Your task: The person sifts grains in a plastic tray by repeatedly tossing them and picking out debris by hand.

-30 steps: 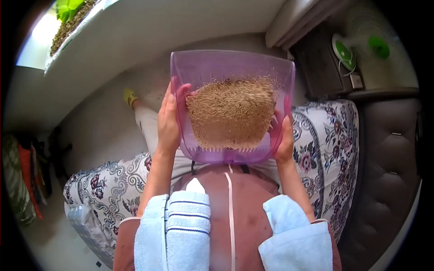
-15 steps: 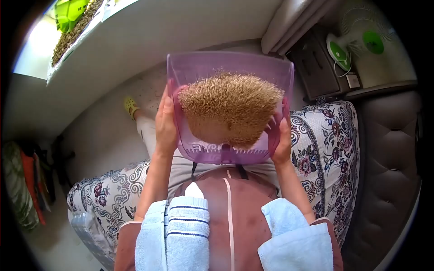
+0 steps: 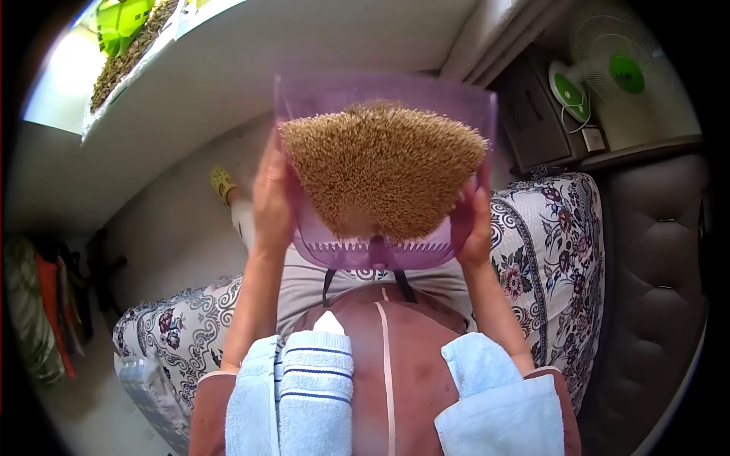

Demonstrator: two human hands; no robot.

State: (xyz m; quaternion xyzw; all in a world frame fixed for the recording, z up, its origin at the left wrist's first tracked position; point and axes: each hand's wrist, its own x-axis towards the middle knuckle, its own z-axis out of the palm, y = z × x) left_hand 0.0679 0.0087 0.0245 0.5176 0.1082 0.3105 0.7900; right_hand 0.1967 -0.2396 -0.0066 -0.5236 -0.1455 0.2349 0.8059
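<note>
A translucent purple dustpan-like tray (image 3: 327, 257) with a toothed row near its close edge is held up over my lap. Tan, grain-like loose material (image 3: 380, 167) spreads in a fan shape inside it, wide at the far side and narrower toward me. My left hand (image 3: 272, 194) grips the tray's left side, and my right hand (image 3: 476, 228) grips its right side. Parts of the fingers are behind the purple walls. The tray's far rim is blurred by motion.
A floral-covered bed (image 3: 532, 258) extends on both sides, beside a dark padded headboard (image 3: 658, 281). At the upper right are a nightstand (image 3: 528, 114) and a green-and-white fan (image 3: 627, 74). A windowsill at the upper left bears a green bag (image 3: 122, 26) and brown granules.
The tray has risen slightly away from me. Its tan material has shifted toward the far side and spread out wider, showing more of the toothed row. Both hands have kept their grip.
</note>
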